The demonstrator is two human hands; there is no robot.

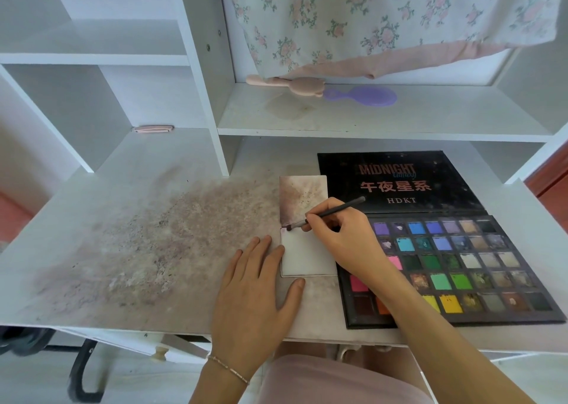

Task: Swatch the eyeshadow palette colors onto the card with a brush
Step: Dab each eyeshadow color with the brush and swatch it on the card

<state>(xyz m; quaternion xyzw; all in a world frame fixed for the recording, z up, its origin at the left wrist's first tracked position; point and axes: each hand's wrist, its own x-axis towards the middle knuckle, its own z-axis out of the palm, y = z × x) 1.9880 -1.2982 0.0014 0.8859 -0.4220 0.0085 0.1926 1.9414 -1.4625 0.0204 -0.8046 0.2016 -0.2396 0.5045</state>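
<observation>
Head view of a white desk [92,219] w/ shelving. Right hand [338,234] grasps a thin dark brush [330,213] pen-style, fingers curled round the handle; bristle tip touches the far-left corner of the near card [307,259], where a faint pink-purple smudge shows. Rest of that card is pale and unmarked. Left hand [255,287] lies flat on the desk, fingers straight and released, holding nothing; fingertips touch the card's left edge and the thumb sits just at its near edge. A second card [302,197], mottled w/ brownish-purple pigment, lies just beyond the first, edges meeting.

Eyeshadow palette [461,265] is open on the right, just beside the cards; rows of pans incl. purples, blues, greens, pinks, yellows, neutrals. Right forearm crosses its near-left pans. Black lid [399,182] lies flat on the far side, lettered "MIDNIGHT" and "HDKT".

Desk surface left of the cards is dusted w/ purple-brown powder stain [184,225]. Far shelf holds a pink hairbrush [295,84] and a purple hairbrush [365,95], touching end to end. Floral cloth [384,13] hangs above. Bracelet [229,370] on left wrist.
</observation>
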